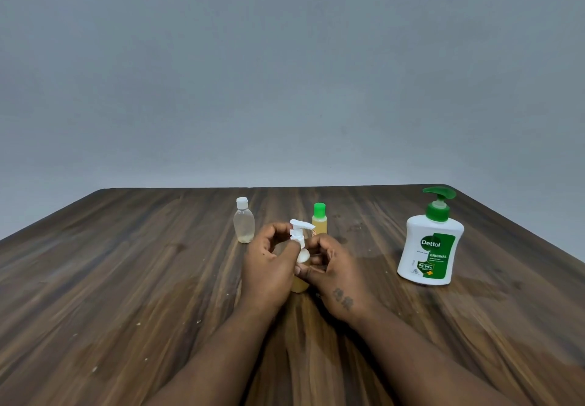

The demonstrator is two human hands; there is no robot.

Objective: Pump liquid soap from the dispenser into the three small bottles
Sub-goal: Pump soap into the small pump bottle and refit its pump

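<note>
The small pump bottle (299,285) stood upright near the middle of the table (126,279), long axis vertical, with its white spout pointing right. The body looked clear-ish with yellowish soap inside. The left hand (269,269) had its fingers curled round the white pump collar, thumb pressed on it. The right hand (337,279) had its fingers wrapped round the body. Just behind stood a green-capped bottle (319,218) holding yellow liquid. Left of that was a clear bottle (243,223) with a white cap, almost empty. The Dettol dispenser (430,244) sat upright, well off to the right.
</note>
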